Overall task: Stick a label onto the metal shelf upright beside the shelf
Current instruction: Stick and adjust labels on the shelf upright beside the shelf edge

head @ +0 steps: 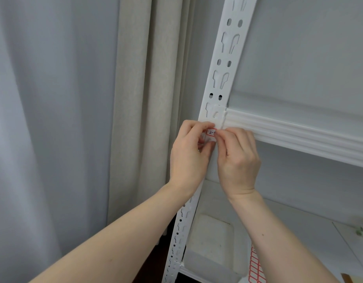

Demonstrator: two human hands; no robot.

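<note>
At the far left hang the grey and beige curtains point(133, 99). Your left hand point(188, 154) pinches the left edge of the small red-framed label point(211, 132), and your right hand point(237, 160) pinches its right edge, so both hands are about equally near. The label lies between your fingertips, its long axis across the white metal upright point(223, 64), just below the joint with the shelf beam point(299, 133). I think the next move is pressing it forward, flat on the upright. Whether it already touches the metal, I cannot tell.
</note>
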